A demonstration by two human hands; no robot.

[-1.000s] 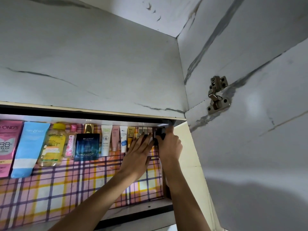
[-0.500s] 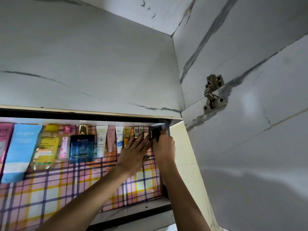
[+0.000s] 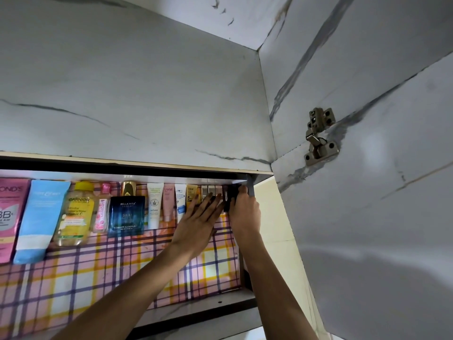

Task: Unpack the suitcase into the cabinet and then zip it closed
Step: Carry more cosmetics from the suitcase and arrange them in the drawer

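Your right grip [image 3: 245, 212] is curled round a small dark box [image 3: 231, 196], holding it upright at the 3 o'clock end of the cabinet shelf [image 3: 208, 303], close to the side wall. Your left grip [image 3: 196, 224], just at its 9 o'clock, lies flat with fingers straight, touching the small gold-topped sticks [image 3: 210, 190] next in line. Tubes [image 3: 155, 204] and bottles [image 3: 76, 212] line up toward 9 o'clock on the plaid liner [image 3: 98, 278].

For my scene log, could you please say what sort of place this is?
Probably a home toiletry cabinet: Garnier bottle, cologne box, checked shelf liner and a door hinge.
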